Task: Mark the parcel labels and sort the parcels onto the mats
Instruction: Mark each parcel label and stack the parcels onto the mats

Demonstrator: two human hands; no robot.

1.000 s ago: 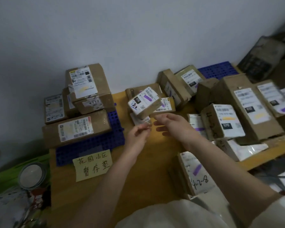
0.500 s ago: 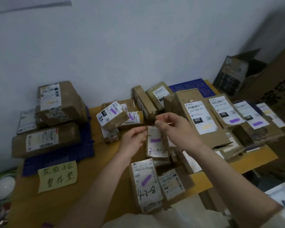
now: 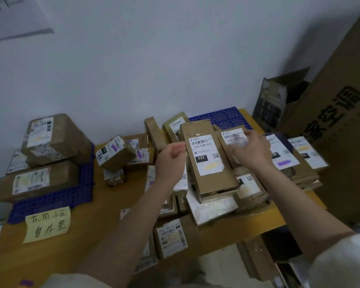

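Cardboard parcel labelled 032 leans atop the central heap on the tabletop, label up so it reads easily. Left hand hovers just left of it, fingers loosely curled, holding nothing visible; right hand, just right of it, rests spread fingers on the neighbouring labelled parcel, probably selecting it. Blue mat, far left of the 032 parcel, already carries sorted boxes.

The right hand is motion-blurred and covers part of a parcel label, leaving its print unreadable. Parcels under the left forearm are partly hidden. The large carton is cut off by the right edge.
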